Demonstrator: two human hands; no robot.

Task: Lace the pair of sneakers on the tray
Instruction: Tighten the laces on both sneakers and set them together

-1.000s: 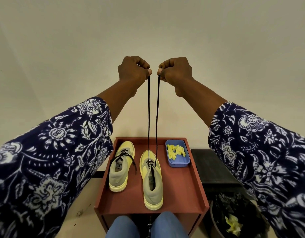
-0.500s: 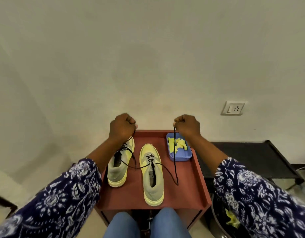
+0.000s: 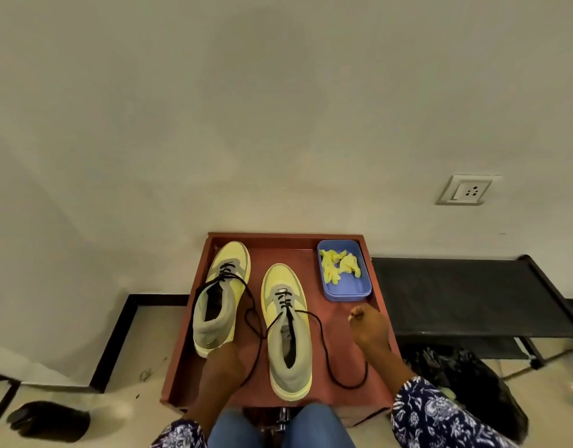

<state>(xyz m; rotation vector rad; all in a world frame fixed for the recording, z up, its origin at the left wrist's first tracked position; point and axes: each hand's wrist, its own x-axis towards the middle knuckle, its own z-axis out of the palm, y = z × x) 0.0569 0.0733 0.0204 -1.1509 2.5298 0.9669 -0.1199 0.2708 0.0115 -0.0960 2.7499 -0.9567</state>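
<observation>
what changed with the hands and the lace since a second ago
Both hands came down from high overhead toward the tray. The lace ends, then pulled taut upward, now lie slack beside the right sneaker. The right hand hovers with fingers curled; the left hand is blurred. Both sneakers and the blue box stayed put.

No text, brand or number reads clearly anywhere. A small dark label sits on the insole of the right-hand sneaker [image 3: 286, 331], but its lettering is too blurred to read.

Two yellow-grey sneakers [image 3: 221, 297] [image 3: 286, 331] with loose black laces [image 3: 325, 350] on a red tray [image 3: 383, 321], blue box [image 3: 344, 271] beside.
</observation>
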